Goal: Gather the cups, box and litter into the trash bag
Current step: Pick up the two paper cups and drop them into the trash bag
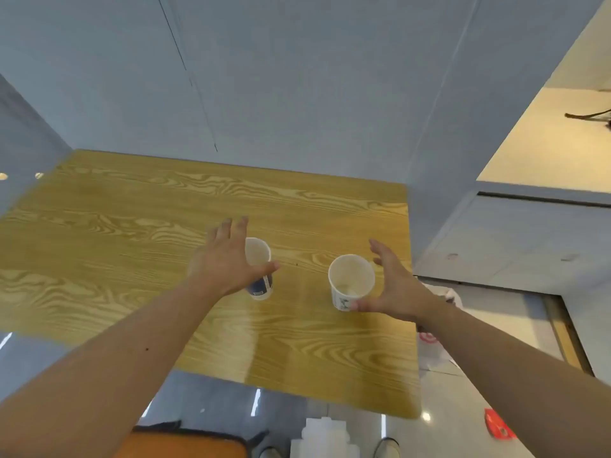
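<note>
Your left hand [228,259] and right hand [395,285], both spread wide, flanked two upright cups [351,280] on the table [132,242]

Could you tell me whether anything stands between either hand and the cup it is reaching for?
Nothing visible does. The left hand is open right over the left cup, and the right hand is open beside the right cup. The table around them is bare.

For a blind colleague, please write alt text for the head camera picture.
Two bare hands reach over a wooden table, each open beside an upright paper cup: the left hand at the left cup, the right hand at the right cup. A white plastic bag lies on the floor beyond the table's right edge.
</note>
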